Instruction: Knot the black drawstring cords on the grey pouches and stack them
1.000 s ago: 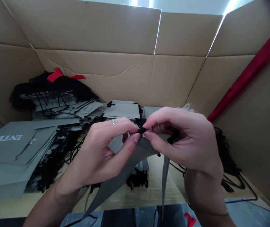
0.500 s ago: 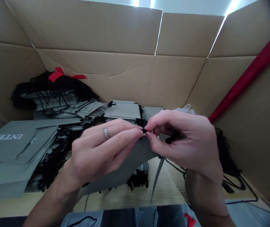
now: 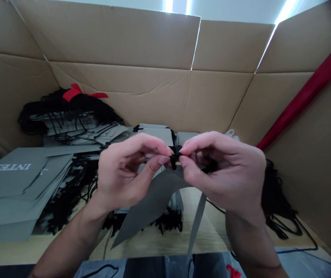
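Between my two hands a short piece of black cord (image 3: 174,160) is pinched, held up above the table. My left hand (image 3: 130,170) grips one end between thumb and forefinger. On the other side, my right hand (image 3: 223,173) pinches the cord close by, and more black cord bunches within its palm. A grey sheet (image 3: 156,197) hangs curved beneath the cord, its upper part partly hidden by my fingers. A narrow grey strip (image 3: 196,222) dangles under my right hand; whether it belongs to the same sheet I cannot tell.
Grey printed sheets with black cords (image 3: 11,173) are stacked at left. Behind them lies a black cord bundle with a red ribbon (image 3: 72,92). More grey stacks (image 3: 153,133) stand at the back, black cords (image 3: 278,200) at right. Cardboard walls (image 3: 119,81) enclose the table (image 3: 211,231).
My left hand has turned from flat, extended fingers to a thumb-and-forefinger pinch on the cord. The grey sheet below shows more fully. My right hand stays nearly in place.
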A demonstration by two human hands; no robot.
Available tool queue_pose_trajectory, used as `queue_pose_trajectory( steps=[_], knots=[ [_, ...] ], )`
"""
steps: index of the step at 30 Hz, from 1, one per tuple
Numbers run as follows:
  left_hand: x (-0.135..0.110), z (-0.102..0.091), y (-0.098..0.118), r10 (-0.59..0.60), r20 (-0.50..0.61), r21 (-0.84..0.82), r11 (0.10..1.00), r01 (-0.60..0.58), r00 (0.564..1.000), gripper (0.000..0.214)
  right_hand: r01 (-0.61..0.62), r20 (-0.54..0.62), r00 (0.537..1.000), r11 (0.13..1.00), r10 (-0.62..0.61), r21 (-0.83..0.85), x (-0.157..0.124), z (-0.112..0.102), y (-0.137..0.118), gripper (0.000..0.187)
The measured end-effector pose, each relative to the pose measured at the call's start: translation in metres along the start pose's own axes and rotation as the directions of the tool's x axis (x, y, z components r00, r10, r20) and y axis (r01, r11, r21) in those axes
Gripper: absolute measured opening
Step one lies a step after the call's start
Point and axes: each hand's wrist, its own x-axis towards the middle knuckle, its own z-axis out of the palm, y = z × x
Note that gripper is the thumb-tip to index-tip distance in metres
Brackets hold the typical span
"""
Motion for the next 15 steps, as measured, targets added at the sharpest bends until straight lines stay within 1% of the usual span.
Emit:
queue_pose_trajectory(
  steps=[2, 3, 6, 8, 10, 12, 13, 15],
  knots=[
    [0.005, 0.000, 0.000, -0.098, 0.019, -0.103, 0.990, 0.099, 0.995, 0.008, 0.017, -0.019, 1.000, 1.000, -0.017, -0.021, 0.000, 0.002, 0.001, 0.015],
    [0.007, 0.000, 0.000, -0.146, 0.053, -0.157, 0.976, 0.153, 0.988, 0.007, 0.028, -0.023, 0.999, 0.999, -0.029, -0.036, 0.000, 0.002, 0.001, 0.015],
    [0.012, -0.001, -0.003, -0.259, 0.227, -0.269, 0.910, 0.316, 0.939, 0.013, 0.063, -0.020, 0.998, 0.996, -0.064, -0.070, 0.000, 0.003, 0.004, 0.017],
    [0.012, -0.002, -0.005, -0.294, 0.298, -0.265, 0.888, 0.375, 0.908, 0.010, 0.091, 0.009, 0.996, 0.993, -0.091, -0.075, 0.002, 0.000, 0.005, 0.020],
    [0.011, -0.004, -0.005, -0.292, 0.268, -0.193, 0.917, 0.348, 0.918, 0.007, 0.117, 0.063, 0.992, 0.990, -0.112, -0.077, 0.004, -0.007, 0.004, 0.022],
    [0.009, -0.006, -0.001, -0.271, 0.242, -0.072, 0.953, 0.295, 0.932, 0.004, 0.127, 0.154, 0.981, 0.991, -0.118, -0.052, 0.008, -0.015, 0.005, 0.028],
    [0.008, -0.007, 0.002, -0.254, 0.243, -0.021, 0.963, 0.267, 0.936, 0.003, 0.128, 0.213, 0.970, 0.991, -0.120, -0.024, 0.011, -0.020, 0.006, 0.034],
    [0.007, -0.008, 0.007, -0.233, 0.277, 0.042, 0.972, 0.230, 0.932, 0.006, 0.139, 0.341, 0.928, 0.989, -0.149, 0.055, 0.016, -0.025, 0.010, 0.044]
  ],
)
